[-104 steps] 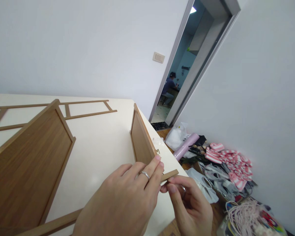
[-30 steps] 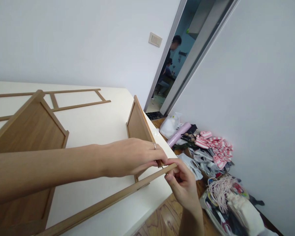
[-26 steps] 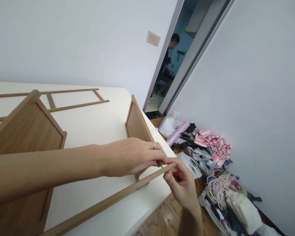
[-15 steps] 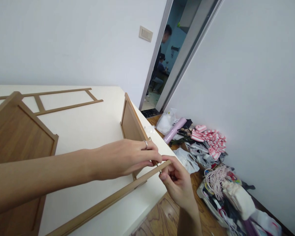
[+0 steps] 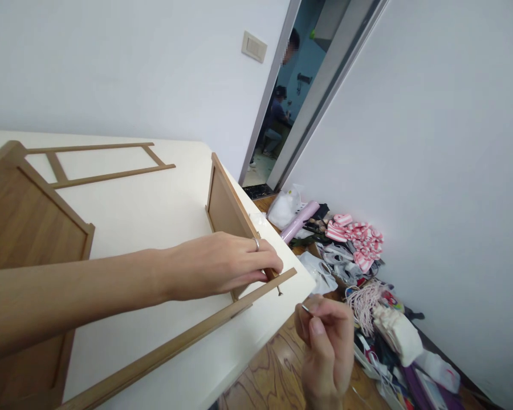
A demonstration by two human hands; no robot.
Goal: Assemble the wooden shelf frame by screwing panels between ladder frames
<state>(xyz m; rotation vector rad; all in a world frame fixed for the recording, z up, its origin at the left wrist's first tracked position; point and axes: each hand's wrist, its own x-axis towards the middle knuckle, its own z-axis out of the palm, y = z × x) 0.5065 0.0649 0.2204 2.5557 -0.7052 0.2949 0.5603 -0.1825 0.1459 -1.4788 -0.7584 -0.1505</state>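
Observation:
My left hand [image 5: 235, 263] is closed round the near end of a small upright wooden panel [image 5: 227, 204], its fingers at the corner beside a long wooden rail [image 5: 183, 343]. The rail slants across the table's front with its end just under those fingers. A screw [image 5: 279, 291] sticks out from the rail near that end, head outward. Apart from the rail, beyond the table edge, my right hand [image 5: 327, 347] pinches a thin metal rod [image 5: 306, 310]; only its tip shows. A larger wooden panel [image 5: 29, 228] stands at the left, partly behind my left forearm.
The white table [image 5: 162, 210] carries a ladder-like wooden frame [image 5: 106, 165] at the back. Right of it on the floor lie a lilac roll [image 5: 300, 221], plastic bags [image 5: 319, 272], striped cloth [image 5: 355, 236] and a bin of cords [image 5: 363, 307]. People are visible through a doorway [image 5: 277, 108].
My right hand was at the rail end by the screw; it has drawn back right and down with the thin metal rod, leaving the screw exposed. My left hand keeps its hold on the panel.

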